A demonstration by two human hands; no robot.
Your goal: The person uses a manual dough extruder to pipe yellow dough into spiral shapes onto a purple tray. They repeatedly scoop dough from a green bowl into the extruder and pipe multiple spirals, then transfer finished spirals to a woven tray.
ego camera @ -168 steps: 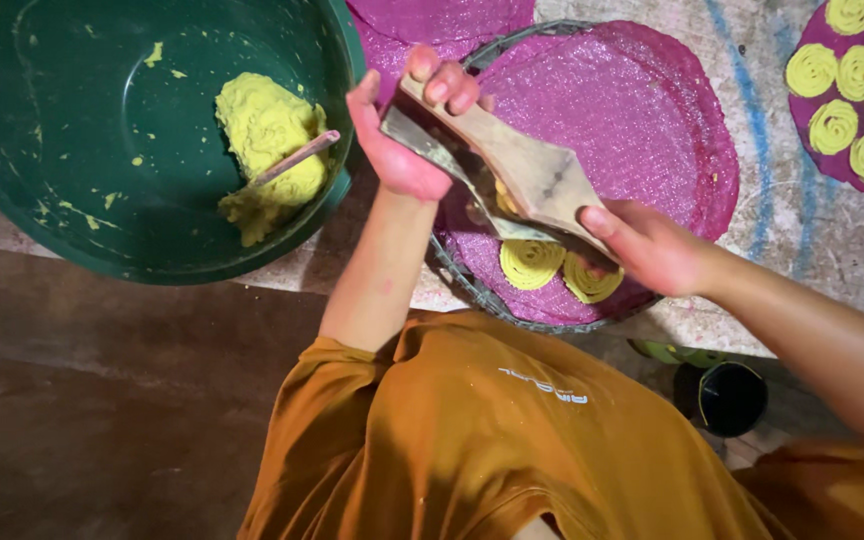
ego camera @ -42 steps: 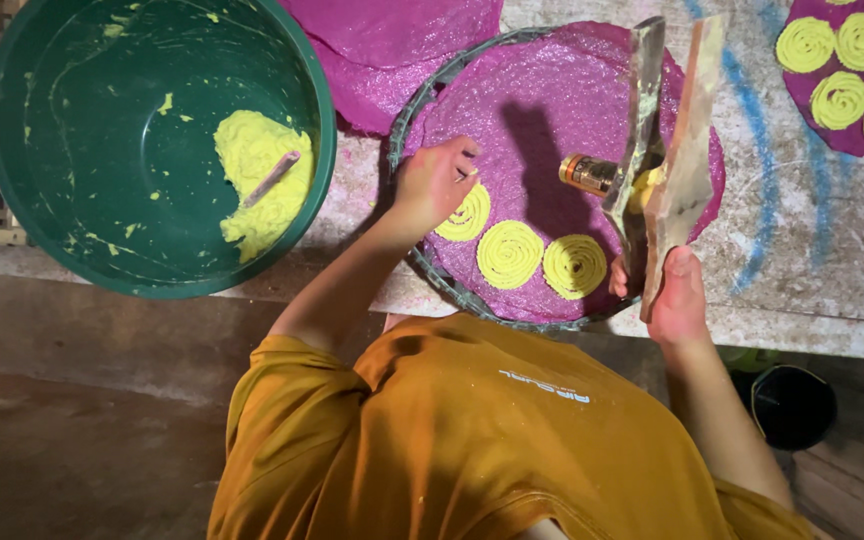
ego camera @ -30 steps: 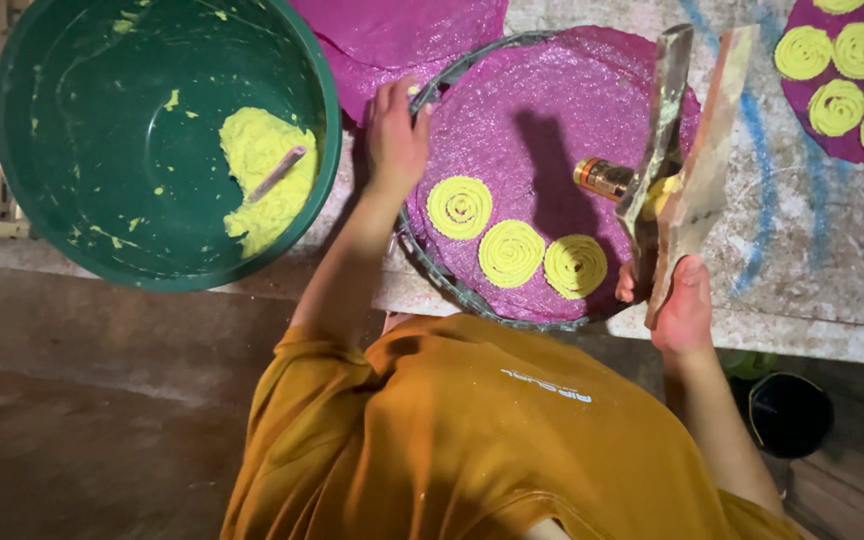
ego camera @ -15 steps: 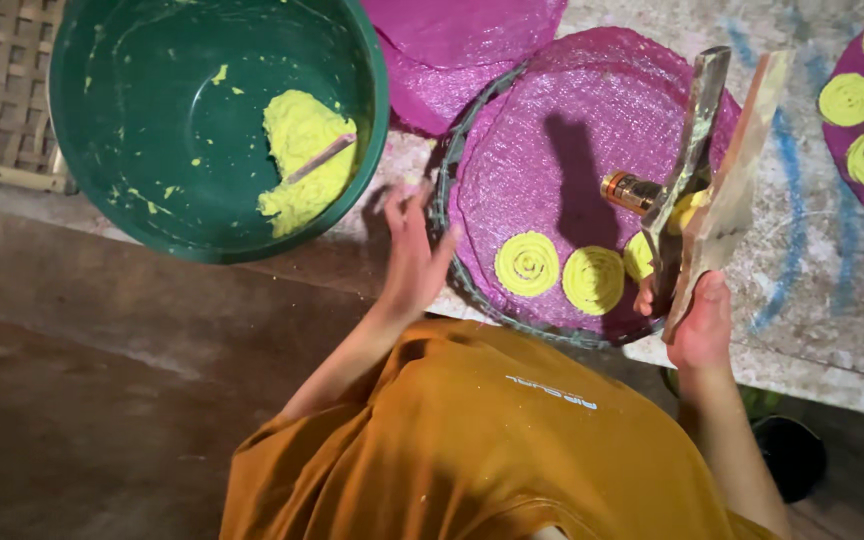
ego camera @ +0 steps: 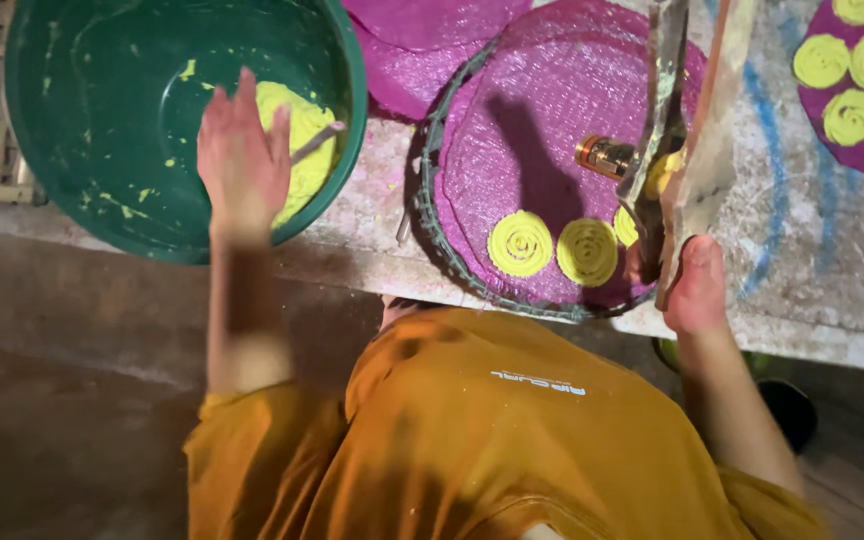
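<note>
**Left hand over the dough bowl, right hand gripping the press**

The left hand (ego camera: 243,160) is extended over the near rim of the green bowl (ego camera: 72,120). Its fingers are spread and open, holding nothing. The fingertips lie just short of the lump of yellow dough (ego camera: 297,145) at the right side of the bowl. A thin stick (ego camera: 314,142) rests in that dough, just beside the fingers; contact between hand and stick cannot be confirmed.

The right hand (ego camera: 690,285) is closed around the lower end of the wooden dough press (ego camera: 697,130). The press stands nearly upright at the right edge of the round purple mat (ego camera: 552,110). A brass-coloured cylinder (ego camera: 604,156) projects from the press toward the mat centre.

The mat lies on a wire-rimmed frame on the stone ledge (ego camera: 812,280). Two complete yellow spirals (ego camera: 520,243) sit side by side on the near part of the mat; a third is partly hidden behind the press.

A second purple mat (ego camera: 857,90) at the upper right carries further spirals. More purple mats are stacked behind the first. The person wears an orange shirt (ego camera: 512,430).
</note>
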